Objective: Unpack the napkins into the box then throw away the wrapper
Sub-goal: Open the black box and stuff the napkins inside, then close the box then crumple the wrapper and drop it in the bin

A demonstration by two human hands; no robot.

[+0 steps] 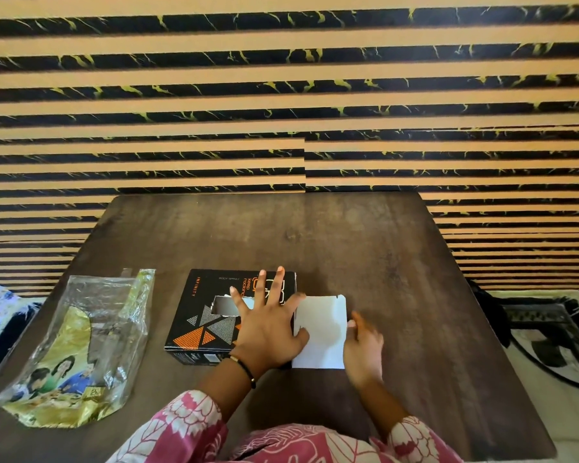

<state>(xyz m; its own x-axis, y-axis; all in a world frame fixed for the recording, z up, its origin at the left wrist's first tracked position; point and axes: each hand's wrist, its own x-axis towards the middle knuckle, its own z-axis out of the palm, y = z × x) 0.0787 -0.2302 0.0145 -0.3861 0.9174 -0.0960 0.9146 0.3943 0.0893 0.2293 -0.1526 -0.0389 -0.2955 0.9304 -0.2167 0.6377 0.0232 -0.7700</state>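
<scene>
Black box (211, 315) lies under my left hand (268, 332), which is flat with fingers spread, grasping nothing. My right hand (365, 349) touches the white end flap (320, 332); its grip I cannot tell. Wrapper (77, 349) lies left on the table (348, 245).

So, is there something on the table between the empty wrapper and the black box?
No. In the head view, only bare table separates the wrapper from the box.
</scene>
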